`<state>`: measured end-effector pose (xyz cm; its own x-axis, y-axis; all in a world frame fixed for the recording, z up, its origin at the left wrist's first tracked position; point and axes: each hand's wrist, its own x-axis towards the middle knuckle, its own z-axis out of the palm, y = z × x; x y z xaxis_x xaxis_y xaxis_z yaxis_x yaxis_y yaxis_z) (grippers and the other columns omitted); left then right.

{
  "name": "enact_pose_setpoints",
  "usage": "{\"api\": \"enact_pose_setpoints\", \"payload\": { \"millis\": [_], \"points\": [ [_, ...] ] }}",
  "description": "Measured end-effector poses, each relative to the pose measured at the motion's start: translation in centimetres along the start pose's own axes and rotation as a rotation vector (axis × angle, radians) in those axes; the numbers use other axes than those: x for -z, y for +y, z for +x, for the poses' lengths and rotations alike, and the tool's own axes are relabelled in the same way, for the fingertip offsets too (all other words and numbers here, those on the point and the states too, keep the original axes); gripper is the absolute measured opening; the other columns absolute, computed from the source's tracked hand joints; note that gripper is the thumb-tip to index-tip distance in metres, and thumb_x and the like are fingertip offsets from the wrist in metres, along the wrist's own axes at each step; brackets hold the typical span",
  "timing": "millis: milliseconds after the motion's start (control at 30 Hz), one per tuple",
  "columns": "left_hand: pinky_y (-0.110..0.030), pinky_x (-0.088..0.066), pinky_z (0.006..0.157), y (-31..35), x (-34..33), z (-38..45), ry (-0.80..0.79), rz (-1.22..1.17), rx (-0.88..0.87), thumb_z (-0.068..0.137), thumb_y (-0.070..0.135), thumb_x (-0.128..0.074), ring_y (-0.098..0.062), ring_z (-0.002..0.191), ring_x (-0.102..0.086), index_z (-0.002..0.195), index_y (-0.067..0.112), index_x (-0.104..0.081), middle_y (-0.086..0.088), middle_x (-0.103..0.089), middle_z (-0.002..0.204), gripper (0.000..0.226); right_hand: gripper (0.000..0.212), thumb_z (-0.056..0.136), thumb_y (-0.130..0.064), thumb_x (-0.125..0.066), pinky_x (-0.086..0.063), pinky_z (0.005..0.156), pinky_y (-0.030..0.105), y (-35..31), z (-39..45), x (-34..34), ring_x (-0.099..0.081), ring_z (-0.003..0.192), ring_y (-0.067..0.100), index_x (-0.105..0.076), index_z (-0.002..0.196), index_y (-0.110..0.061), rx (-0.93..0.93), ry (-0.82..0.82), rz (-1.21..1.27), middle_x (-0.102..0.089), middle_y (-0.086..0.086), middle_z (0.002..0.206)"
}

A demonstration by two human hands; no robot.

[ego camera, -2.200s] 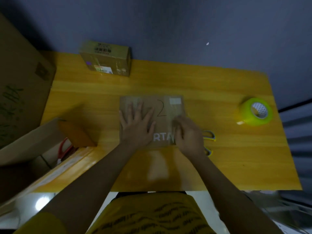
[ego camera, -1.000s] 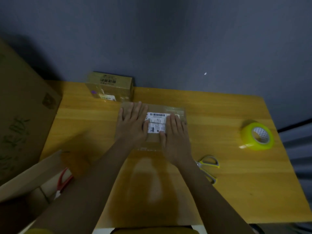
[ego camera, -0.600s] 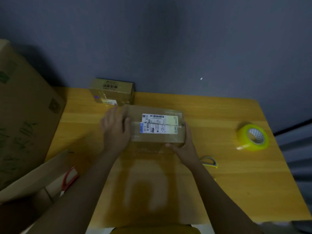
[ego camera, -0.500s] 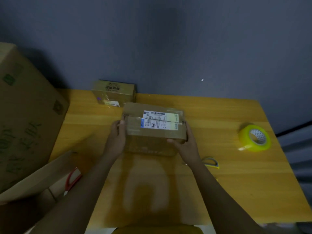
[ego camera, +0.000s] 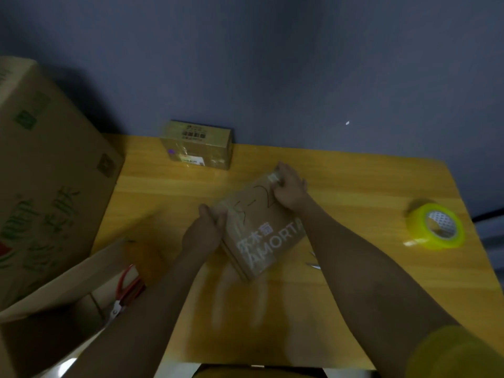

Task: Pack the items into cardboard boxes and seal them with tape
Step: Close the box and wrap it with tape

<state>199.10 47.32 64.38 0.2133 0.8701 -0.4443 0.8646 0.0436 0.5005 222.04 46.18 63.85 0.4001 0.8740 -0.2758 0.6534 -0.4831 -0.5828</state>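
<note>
A brown cardboard box with white lettering and a handwritten mark lies skewed at the middle of the yellow wooden table. My left hand grips its left edge, fingers curled over the rim. At the box's far corner my right hand holds the top face with curled fingers. A roll of yellow-green tape stands at the table's right side, apart from both hands.
A second small taped box sits at the table's back edge against the blue wall. A large printed carton stands at the left. Below it an open carton holds red-handled pliers. Scissor tips show beside my right forearm.
The box was lifted and turned over: the shipping label face is gone and the lettered face is up. It now lies rotated, with my right hand at its far corner.
</note>
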Motion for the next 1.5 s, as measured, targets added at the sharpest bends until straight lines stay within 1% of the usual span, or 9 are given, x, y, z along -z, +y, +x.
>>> {"api": "enact_pose_setpoints", "payload": {
  "millis": [100,167,433,700,933,1067,1167,1333,1500],
  "points": [
    [-0.047,-0.036,0.096,1.9,0.1,-0.2,0.188,0.346,-0.079,0.096,0.041,-0.042,-0.036,0.121,-0.038,0.138,0.01,-0.031,-0.016,-0.038,0.135,0.053,0.053,0.099,-0.015,-0.049,-0.015,0.109,0.017,0.5,-2.4,0.9,-0.014,0.146,0.02,-0.032,0.149,-0.013,0.055,0.14,0.263,-0.016,0.008,0.159],
    [-0.049,-0.02,0.111,4.3,-0.3,-0.6,0.228,0.426,-0.248,0.089,0.033,-0.048,-0.035,0.131,-0.027,0.141,0.012,-0.03,-0.016,-0.027,0.144,0.058,0.044,0.097,-0.009,-0.05,-0.028,0.11,0.023,2.3,-5.8,1.9,-0.027,0.141,0.021,-0.044,0.141,-0.009,0.045,0.3,0.363,-0.03,0.012,0.152],
    [-0.039,-0.023,0.11,17.1,-9.2,-4.6,-0.038,0.26,-0.672,0.093,0.026,-0.045,-0.028,0.132,-0.023,0.136,0.018,-0.042,-0.006,-0.027,0.146,0.044,0.038,0.08,0.016,-0.055,-0.043,0.096,0.048,17.1,-17.9,8.0,-0.05,0.116,0.037,-0.061,0.116,0.004,-0.224,0.595,0.208,-0.056,0.022,0.118],
    [-0.04,-0.029,0.109,28.3,-23.6,-7.2,-0.393,0.313,-0.646,0.099,0.028,-0.042,-0.029,0.135,-0.031,0.144,0.01,-0.03,-0.01,-0.034,0.146,0.05,0.053,0.087,-0.009,-0.059,-0.032,0.106,0.048,30.4,-17.5,16.0,-0.034,0.134,0.037,-0.044,0.137,-0.001,-0.314,0.398,-0.25,-0.039,0.021,0.144],
    [-0.03,-0.016,0.115,34.9,-33.2,-3.4,-0.469,0.19,-0.432,0.1,0.011,-0.037,-0.025,0.147,-0.01,0.152,0.003,-0.003,-0.012,-0.007,0.16,0.062,0.072,0.09,-0.044,-0.056,-0.004,0.112,0.05,37.4,-11.7,18.0,-0.018,0.144,0.018,-0.023,0.149,-0.019,-0.182,0.043,-0.532,-0.03,0.001,0.151],
    [-0.037,-0.025,0.113,35.8,-35.4,-1.1,-0.433,0.189,-0.511,0.095,0.002,-0.041,-0.031,0.141,-0.027,0.146,0.0,-0.03,-0.018,-0.031,0.152,0.053,0.054,0.092,-0.048,-0.05,-0.006,0.112,0.051,39.7,-10.7,17.6,-0.038,0.132,0.018,-0.037,0.139,-0.025,-0.14,-0.026,-0.55,-0.051,-0.002,0.134],
    [-0.043,-0.041,0.092,35.6,-36.2,-0.7,-0.295,0.294,-0.557,0.093,0.008,-0.046,-0.035,0.115,-0.05,0.113,0.003,-0.059,-0.017,-0.058,0.118,0.024,0.049,0.095,-0.05,-0.044,-0.006,0.112,0.049,40.6,-11.0,17.4,-0.043,0.128,0.019,-0.04,0.139,-0.027,-0.094,-0.043,-0.571,-0.055,-0.002,0.13],
    [-0.04,-0.039,0.07,35.1,-35.5,-1.5,-0.177,0.204,-0.392,0.096,0.01,-0.042,-0.036,0.098,-0.052,0.099,0.004,-0.049,-0.019,-0.056,0.103,0.01,0.044,0.095,-0.038,-0.05,-0.011,0.113,0.048,40.4,-11.6,18.8,-0.049,0.123,0.025,-0.05,0.135,-0.021,0.043,0.022,-0.556,-0.062,0.001,0.122],
    [-0.038,-0.039,0.093,35.0,-35.1,-2.0,-0.438,-0.025,-0.491,0.095,0.0,-0.039,-0.037,0.122,-0.047,0.131,-0.002,-0.043,-0.023,-0.05,0.131,0.037,0.047,0.095,-0.035,-0.044,-0.003,0.115,0.047,38.7,-12.1,20.4,-0.039,0.132,0.02,-0.042,0.141,-0.025,0.036,-0.026,-0.624,-0.054,-0.004,0.133]
  ]
}}
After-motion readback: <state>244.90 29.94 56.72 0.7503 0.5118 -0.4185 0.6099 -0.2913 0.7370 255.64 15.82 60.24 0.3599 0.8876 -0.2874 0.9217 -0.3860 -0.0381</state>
